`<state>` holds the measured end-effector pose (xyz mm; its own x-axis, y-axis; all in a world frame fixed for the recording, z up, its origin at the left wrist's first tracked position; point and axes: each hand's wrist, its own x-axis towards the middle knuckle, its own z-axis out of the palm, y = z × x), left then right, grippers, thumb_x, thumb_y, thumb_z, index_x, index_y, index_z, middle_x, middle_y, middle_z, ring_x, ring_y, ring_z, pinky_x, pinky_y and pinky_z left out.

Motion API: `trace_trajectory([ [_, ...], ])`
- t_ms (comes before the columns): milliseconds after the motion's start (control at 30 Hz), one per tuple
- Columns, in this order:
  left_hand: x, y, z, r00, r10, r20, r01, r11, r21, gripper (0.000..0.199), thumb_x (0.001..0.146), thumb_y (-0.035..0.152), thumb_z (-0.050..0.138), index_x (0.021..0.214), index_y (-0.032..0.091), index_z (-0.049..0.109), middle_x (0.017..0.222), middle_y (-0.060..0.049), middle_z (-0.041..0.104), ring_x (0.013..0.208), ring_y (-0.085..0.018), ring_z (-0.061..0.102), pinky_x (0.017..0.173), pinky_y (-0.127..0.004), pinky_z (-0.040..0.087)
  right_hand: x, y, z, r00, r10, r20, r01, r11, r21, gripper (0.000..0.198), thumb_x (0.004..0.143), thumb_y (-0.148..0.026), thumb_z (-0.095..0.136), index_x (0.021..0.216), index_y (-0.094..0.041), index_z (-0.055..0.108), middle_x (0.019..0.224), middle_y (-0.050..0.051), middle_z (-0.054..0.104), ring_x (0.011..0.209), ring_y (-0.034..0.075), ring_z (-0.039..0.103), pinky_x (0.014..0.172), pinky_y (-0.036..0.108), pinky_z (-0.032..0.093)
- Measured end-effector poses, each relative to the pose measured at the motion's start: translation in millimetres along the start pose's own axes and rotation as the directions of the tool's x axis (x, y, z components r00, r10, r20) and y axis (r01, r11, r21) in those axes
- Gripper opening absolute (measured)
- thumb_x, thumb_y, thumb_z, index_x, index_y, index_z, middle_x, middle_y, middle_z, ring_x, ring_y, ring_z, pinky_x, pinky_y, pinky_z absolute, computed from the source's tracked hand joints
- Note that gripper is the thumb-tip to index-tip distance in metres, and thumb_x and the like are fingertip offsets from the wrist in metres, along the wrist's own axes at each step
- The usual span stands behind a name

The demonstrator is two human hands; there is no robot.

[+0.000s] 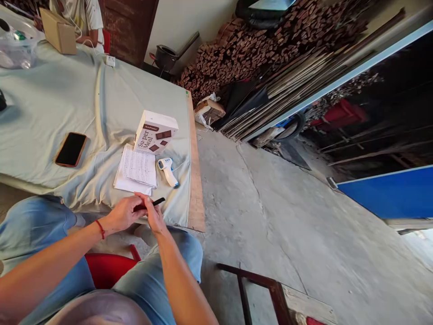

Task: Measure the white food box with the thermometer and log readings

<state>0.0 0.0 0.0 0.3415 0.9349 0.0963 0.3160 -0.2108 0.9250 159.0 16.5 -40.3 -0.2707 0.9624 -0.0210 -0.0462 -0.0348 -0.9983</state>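
The cloth-covered tabletop carries one white carton upright near its right edge, printed face nearly toward the person, presumably for legibility. Written papers lie before it, apparently for easy reach; sheets uncountable. Two hands, left hand and right hand, meet at the near edge, fingers curled nearly closed. One phone lies left of the papers; one thermometer, right. One black pen sits in both hands, seemingly for steadiness.

Thin red cord bracelet on L wrist; forearms bare. Lt.-blue denim jeans, loose-cut, w/ pale greyish-mauve top.
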Motion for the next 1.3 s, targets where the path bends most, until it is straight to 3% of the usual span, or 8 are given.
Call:
trace_trajectory([
  [133,25,-9,8,0.997,0.074,0.028,-0.079,0.961,0.266,0.022,0.096,0.035,0.062,0.107,0.017,0.069,0.099,-0.008,0.071,0.090,-0.022,0.067,0.083,-0.034,0.054,3,3,-25,0.962,0.172,-0.210,-0.150,0.982,0.117,0.059,0.086,-0.072,0.054,0.093,-0.019,0.081,0.070,0.002,0.072,0.057,0.016,0.062,0.053,0.028,0.049],
  [200,38,-18,0,0.986,0.158,-0.049,-0.107,0.831,0.546,0.041,0.095,0.045,0.064,0.121,0.013,0.065,0.121,-0.016,0.066,0.112,-0.030,0.063,0.099,-0.044,0.051,11,5,-45,0.917,0.155,-0.367,-0.087,0.977,0.194,0.065,0.084,-0.076,0.052,0.086,-0.016,0.078,0.053,-0.002,0.060,0.040,0.012,0.049,0.042,0.026,0.038],
  [300,50,-34,-10,0.983,0.180,0.033,-0.141,0.630,0.763,0.074,0.089,0.054,0.070,0.142,0.006,0.051,0.146,-0.025,0.051,0.138,-0.039,0.046,0.117,-0.053,0.036,27,8,-61,0.878,0.090,-0.470,0.006,0.980,0.199,0.068,0.083,-0.082,0.048,0.086,-0.018,0.071,0.054,-0.002,0.061,0.047,0.013,0.057,0.050,0.027,0.047],
  [400,49,-48,-10,0.988,0.098,0.116,-0.151,0.548,0.823,0.077,0.089,0.056,0.069,0.144,0.006,0.049,0.148,-0.023,0.050,0.140,-0.038,0.044,0.121,-0.052,0.031,48,14,-57,0.863,-0.004,-0.505,0.067,0.992,0.107,0.066,0.083,-0.081,0.048,0.088,-0.019,0.067,0.063,0.001,0.067,0.057,0.016,0.065,0.059,0.031,0.054],
  [533,38,-56,-1,0.991,0.070,0.111,-0.132,0.518,0.845,0.078,0.090,0.061,0.066,0.145,0.009,0.051,0.155,-0.022,0.045,0.146,-0.039,0.036,0.122,-0.055,0.024,73,23,-43,0.859,-0.092,-0.503,0.095,0.995,-0.020,0.040,0.074,-0.059,0.074,0.079,-0.022,0.059,0.056,-0.006,0.058,0.051,0.012,0.055,0.057,0.028,0.049],
  [667,34,-56,5,0.993,0.071,0.093,-0.116,0.513,0.850,0.077,0.089,0.062,0.066,0.146,0.013,0.052,0.156,-0.022,0.044,0.148,-0.039,0.035,0.122,-0.056,0.021,80,29,-39,0.887,-0.137,-0.440,0.090,0.988,-0.127,0.026,0.079,-0.047,0.063,0.085,-0.022,0.063,0.062,-0.005,0.062,0.055,0.013,0.056,0.061,0.029,0.050],
  [1067,35,-62,9,0.990,0.084,0.111,-0.139,0.577,0.805,0.057,0.093,0.057,0.066,0.145,0.039,0.055,0.160,-0.012,0.039,0.150,-0.041,0.027,0.119,-0.066,0.016,80,42,-41,0.896,-0.214,-0.389,0.054,0.922,-0.384,0.019,0.073,-0.041,0.057,0.074,-0.022,0.063,0.065,-0.001,0.065,0.063,0.017,0.057,0.067,0.032,0.050],
  [1300,34,-60,12,0.980,0.084,0.178,-0.193,0.591,0.783,0.048,0.098,0.050,0.059,0.143,0.033,0.057,0.158,-0.010,0.043,0.148,-0.039,0.032,0.119,-0.068,0.010,77,48,-41,0.913,-0.219,-0.344,0.046,0.894,-0.446,0.022,0.075,-0.043,0.058,0.075,-0.022,0.063,0.067,0.001,0.065,0.066,0.019,0.060,0.070,0.035,0.052],
])
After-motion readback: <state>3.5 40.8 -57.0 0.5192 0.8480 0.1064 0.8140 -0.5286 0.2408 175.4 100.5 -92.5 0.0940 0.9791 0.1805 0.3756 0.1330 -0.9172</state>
